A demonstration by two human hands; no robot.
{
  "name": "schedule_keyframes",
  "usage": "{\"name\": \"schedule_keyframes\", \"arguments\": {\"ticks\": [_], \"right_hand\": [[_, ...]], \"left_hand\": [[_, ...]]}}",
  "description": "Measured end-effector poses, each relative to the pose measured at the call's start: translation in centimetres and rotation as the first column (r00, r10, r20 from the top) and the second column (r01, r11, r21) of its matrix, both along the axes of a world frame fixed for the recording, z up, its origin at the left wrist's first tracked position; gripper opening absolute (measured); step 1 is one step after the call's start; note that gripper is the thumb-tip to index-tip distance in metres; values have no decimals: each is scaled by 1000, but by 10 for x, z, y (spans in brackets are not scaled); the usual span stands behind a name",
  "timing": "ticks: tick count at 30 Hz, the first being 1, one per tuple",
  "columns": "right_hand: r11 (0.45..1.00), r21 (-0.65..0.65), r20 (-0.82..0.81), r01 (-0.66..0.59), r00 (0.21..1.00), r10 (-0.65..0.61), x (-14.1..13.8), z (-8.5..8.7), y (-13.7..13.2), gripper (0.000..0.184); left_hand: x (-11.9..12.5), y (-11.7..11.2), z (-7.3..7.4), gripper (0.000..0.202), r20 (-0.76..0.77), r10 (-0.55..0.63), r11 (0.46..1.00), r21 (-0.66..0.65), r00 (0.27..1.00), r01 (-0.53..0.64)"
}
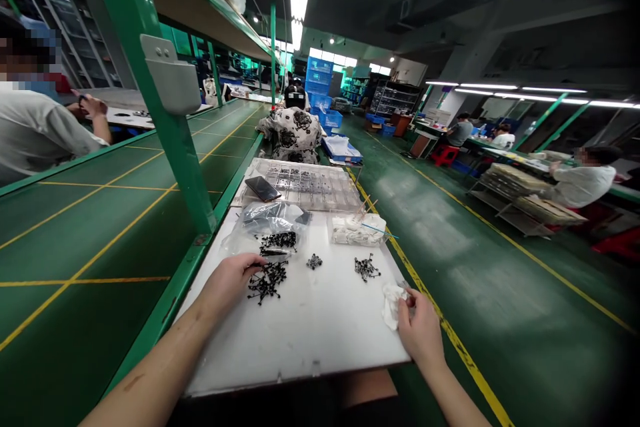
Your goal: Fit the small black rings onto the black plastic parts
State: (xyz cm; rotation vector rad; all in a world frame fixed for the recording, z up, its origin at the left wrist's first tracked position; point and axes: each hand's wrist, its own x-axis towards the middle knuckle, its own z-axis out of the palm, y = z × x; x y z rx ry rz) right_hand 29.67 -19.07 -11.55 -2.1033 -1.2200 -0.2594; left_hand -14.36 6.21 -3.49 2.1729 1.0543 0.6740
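head | left hand [229,278]: half-curled, fingertips on black parts pile [267,282] at 11 o'clock on white worktop [300,353], grip unclear | right hand [421,332]: fingers pinched just beside white rag [393,305] at 2 o'clock, held item cannot tell | clear plastic bag [273,219], parts tray [305,183] at 12 o'clock

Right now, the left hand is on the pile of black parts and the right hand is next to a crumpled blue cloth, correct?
Not quite: the head view shows the crumpled cloth is white, not blue. The rest stands: the left hand is on the pile of black parts, and the right hand is next to the cloth.
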Motion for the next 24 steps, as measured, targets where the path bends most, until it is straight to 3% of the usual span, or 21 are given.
{"name": "schedule_keyframes", "arguments": {"ticks": [4, 9, 13, 19, 21, 24], "right_hand": [[1000, 5, 2, 5, 1000, -5, 0, 0, 1, 40], [1000, -1, 1, -1, 1000, 1, -3, 2, 0, 39], [1000, 1, -4, 2, 1000, -2, -5, 4, -1, 38], [1000, 3, -7, 8, 1000, -8, -6, 5, -1, 37], [1000, 0, -5, 8, 1000, -8, -5, 5, -1, 37], [1000, -4, -2, 1, 1000, -1, -4, 5, -1, 37]], "left_hand": [[1, 1, -1, 21, 42, -8, 999, -40, 999, 10], [1, -6, -6, 19, 175, 118, 980, -179, 977, -87], [8, -13, -9, 25, 329, 306, 912, -371, 894, -176], [29, -18, -16, 31, 485, 501, 800, -576, 717, -169], [29, -18, -16, 30, 481, 538, 777, -602, 692, -185], [24, -18, -14, 27, 440, 544, 768, -604, 714, -214]]}}
